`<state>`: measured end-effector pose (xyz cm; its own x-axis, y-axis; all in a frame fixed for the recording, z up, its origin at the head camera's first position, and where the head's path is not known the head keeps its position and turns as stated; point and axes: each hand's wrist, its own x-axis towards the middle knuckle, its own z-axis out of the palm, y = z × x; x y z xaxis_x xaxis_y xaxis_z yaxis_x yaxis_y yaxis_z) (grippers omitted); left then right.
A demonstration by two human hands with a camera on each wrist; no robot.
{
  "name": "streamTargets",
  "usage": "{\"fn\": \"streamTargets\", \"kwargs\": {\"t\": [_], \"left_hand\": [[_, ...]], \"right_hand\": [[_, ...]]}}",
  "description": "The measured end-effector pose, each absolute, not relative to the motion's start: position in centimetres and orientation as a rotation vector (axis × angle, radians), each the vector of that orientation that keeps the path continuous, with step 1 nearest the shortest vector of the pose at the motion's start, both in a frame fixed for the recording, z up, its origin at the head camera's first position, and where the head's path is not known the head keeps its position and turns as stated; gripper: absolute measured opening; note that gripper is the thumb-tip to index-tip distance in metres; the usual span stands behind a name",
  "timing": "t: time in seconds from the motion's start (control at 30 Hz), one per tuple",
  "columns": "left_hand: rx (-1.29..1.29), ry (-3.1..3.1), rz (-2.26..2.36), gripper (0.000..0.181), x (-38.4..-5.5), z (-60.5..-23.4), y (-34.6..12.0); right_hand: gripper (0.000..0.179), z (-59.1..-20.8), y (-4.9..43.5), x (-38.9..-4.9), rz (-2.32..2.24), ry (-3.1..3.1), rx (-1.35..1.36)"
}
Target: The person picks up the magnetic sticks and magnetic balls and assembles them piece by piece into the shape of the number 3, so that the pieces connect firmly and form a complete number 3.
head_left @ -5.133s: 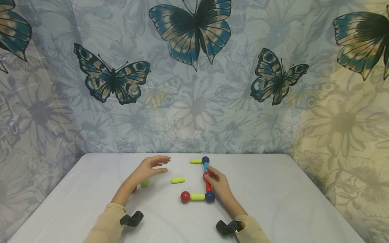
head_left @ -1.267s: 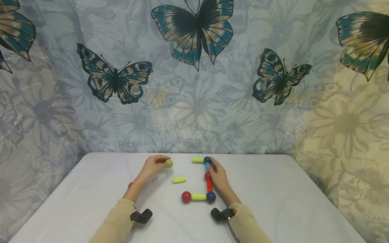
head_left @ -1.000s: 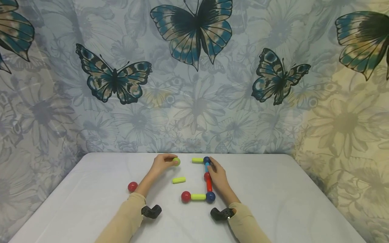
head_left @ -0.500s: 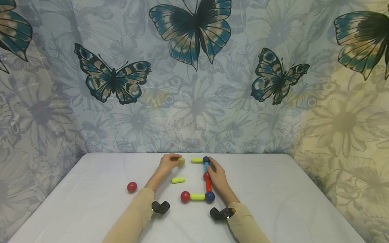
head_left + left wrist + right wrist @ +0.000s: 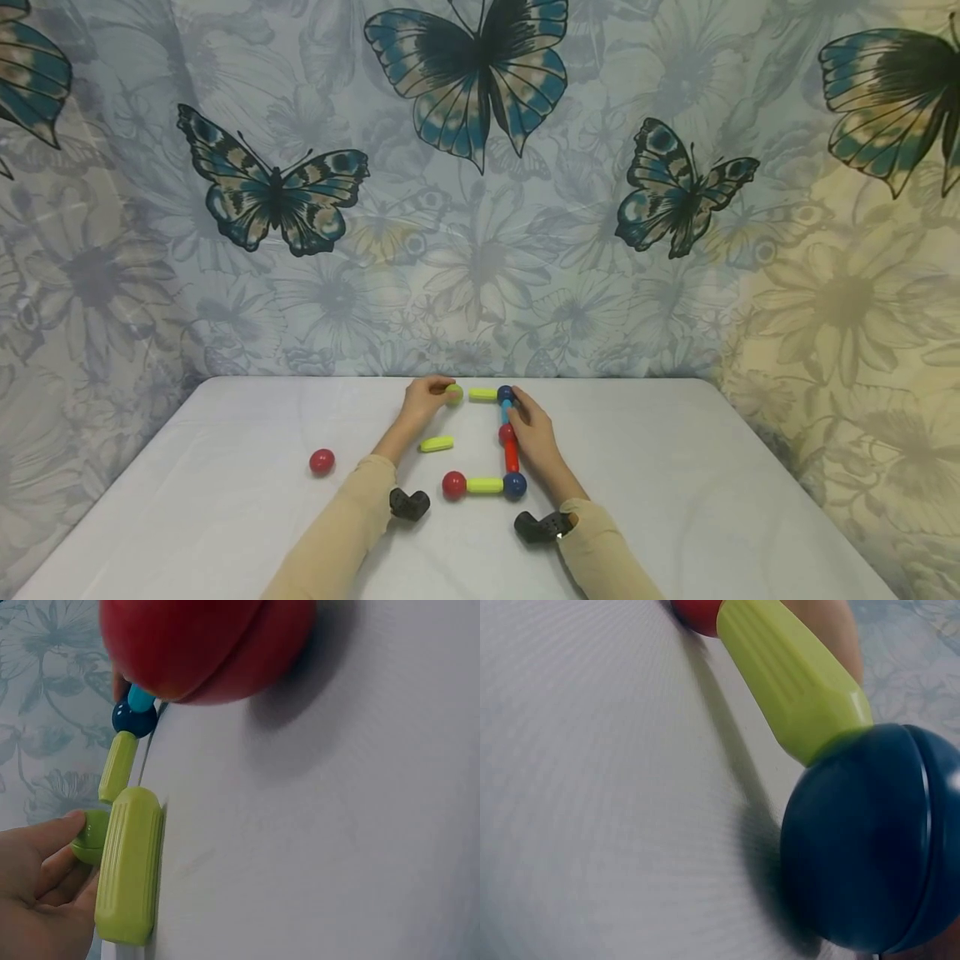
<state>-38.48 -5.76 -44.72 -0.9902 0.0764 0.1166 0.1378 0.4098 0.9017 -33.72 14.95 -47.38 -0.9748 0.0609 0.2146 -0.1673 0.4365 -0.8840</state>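
My left hand (image 5: 422, 406) pinches a lime-green building-toy ball (image 5: 453, 395) between thumb and fingers at the table's far side. A small gap separates this ball from the free end of a yellow-green rod (image 5: 483, 395), whose other end meets a dark blue ball (image 5: 505, 394). From there the chain runs toward me through a light blue rod (image 5: 506, 411), a red ball (image 5: 507, 433) and a red rod (image 5: 512, 456). My right hand (image 5: 536, 429) holds the chain at its far end, by the blue ball and light blue rod.
The chain's near end has another blue ball (image 5: 514, 486), a yellow-green rod (image 5: 484, 485) and a red ball (image 5: 454, 486). A loose yellow-green rod (image 5: 437, 444) lies inside the shape. A loose red ball (image 5: 322, 462) sits left on the white table (image 5: 225, 500).
My left hand has picked up the green ball and carried it right, close to the far yellow-green rod. My right hand has moved from the middle red ball up to the chain's far end.
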Motion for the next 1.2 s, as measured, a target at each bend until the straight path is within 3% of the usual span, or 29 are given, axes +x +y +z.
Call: {"fn": "streamTargets", "kwargs": {"t": [0.63,1.2], "left_hand": [[-0.284,-2.537,-1.673,0.035,-38.8,-45.4,-5.0],[-0.317,-2.540,-1.701,0.040,-37.6,-45.5,-8.4]], "right_hand": [[0.048,-47.2,15.0,-33.6,1.575,-2.472,0.101],[0.047,-47.3,14.8,-33.7,1.550,-2.475,0.095]]}}
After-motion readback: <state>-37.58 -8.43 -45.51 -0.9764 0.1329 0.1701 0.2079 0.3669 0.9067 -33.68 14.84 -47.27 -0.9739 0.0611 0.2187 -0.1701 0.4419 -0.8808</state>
